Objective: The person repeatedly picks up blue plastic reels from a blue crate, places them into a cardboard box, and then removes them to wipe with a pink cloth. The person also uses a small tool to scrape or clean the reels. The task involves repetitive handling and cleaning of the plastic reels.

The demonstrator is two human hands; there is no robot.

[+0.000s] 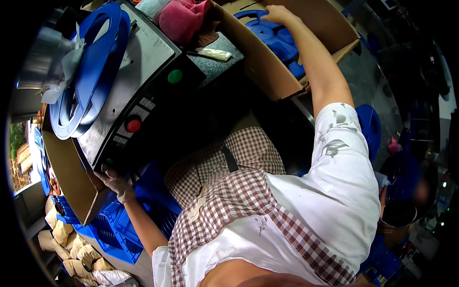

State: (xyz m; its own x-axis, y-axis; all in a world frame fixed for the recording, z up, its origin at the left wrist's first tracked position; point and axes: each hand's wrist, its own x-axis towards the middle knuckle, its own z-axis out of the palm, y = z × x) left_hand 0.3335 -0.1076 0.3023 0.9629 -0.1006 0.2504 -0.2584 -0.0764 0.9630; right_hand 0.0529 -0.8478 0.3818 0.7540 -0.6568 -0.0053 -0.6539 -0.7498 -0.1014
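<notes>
My right arm stretches to the far right, where my right hand has its fingers bent at the far rim of a blue plastic reel in an open cardboard box. Part of the reel is hidden by my forearm. My left hand, in a pale covering, is low at the left with its fingers stretched toward the lower front corner of a grey machine. Nothing shows in it. That machine's front has a green button and a red button. Two larger blue reels stand tilted on its top.
A pink cloth and a whitish tube lie beyond the machine. Beside my left hand are another cardboard box and blue plastic crates. Several tan packages are piled at the lower left. A person is at the right.
</notes>
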